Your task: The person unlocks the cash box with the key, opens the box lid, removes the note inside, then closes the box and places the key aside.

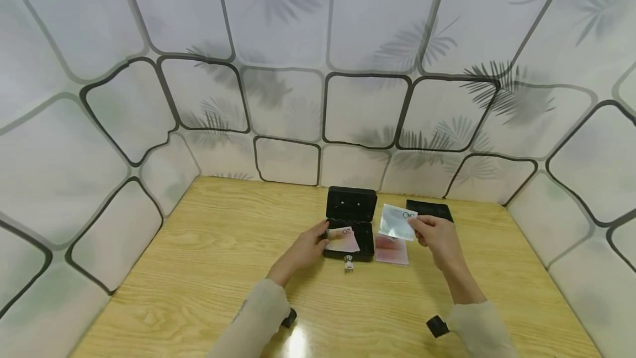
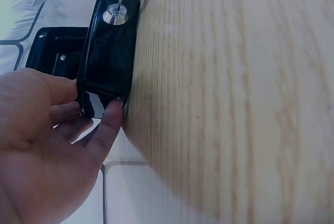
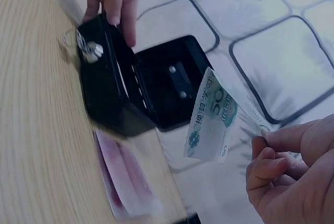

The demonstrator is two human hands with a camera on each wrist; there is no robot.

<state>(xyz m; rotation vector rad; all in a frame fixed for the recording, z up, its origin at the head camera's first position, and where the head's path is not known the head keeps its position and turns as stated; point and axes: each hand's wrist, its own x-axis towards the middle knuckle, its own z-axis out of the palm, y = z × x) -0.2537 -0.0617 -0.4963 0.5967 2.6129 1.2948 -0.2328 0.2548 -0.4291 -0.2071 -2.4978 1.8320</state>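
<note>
An open black cash box [image 1: 369, 245] stands on the table, its lid [image 1: 350, 203] tilted up at the back. Keys [image 3: 73, 38] on a ring hang from the lock [image 2: 115, 14] in its front. Pale banknotes [image 1: 343, 241], the top one reading 20, lie in the box. My left hand [image 1: 307, 245] grips the box's left end, the thumb [image 2: 108, 130] low on the wall and other fingers by the rim. Raised right of the box, a greenish 50 banknote [image 3: 211, 122] is pinched between thumb and fingers of my right hand [image 1: 439, 239].
Pink banknotes [image 1: 391, 251] lie on the wooden table [image 1: 223, 253] against the box's right side. Behind my right hand is a flat black object [image 1: 428, 210], partly hidden. A patterned curtain wall [image 1: 293, 159] encloses the table's back and sides.
</note>
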